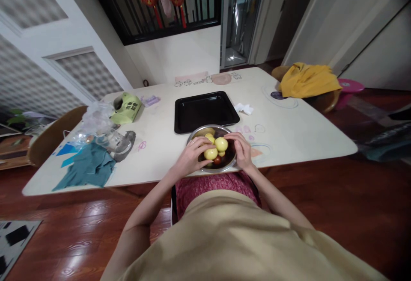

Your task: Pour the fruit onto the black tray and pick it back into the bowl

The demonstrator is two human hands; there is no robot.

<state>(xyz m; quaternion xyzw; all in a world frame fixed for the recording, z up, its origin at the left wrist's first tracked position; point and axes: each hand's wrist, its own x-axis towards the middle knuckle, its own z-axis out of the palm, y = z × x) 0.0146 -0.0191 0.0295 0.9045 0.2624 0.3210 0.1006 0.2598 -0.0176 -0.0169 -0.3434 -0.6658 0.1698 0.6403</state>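
A round metal bowl (233, 164) stands at the table's near edge, holding several yellow-green round fruits and a dark red one (217, 160). My left hand (192, 156) reaches over the bowl's left side, its fingers and thumb around a yellow-green round fruit (210, 154). From the right side comes my right hand (242, 149), thumb and fingers apart. Its fingertips are at the edge of another yellow-green fruit (221, 144), which sits highest in the pile. The fruits' exact kind is unclear. Just behind the bowl lies a black rectangular baking tray (205, 112).
On the white table (298, 137), a crumpled white tissue (244, 109) lies right of the tray. A teal cloth (90, 167), clear plastic bag (98, 118) and green printed bag (127, 107) occupy the left side. Yellow cloth (306, 80) drapes over a chair at right.
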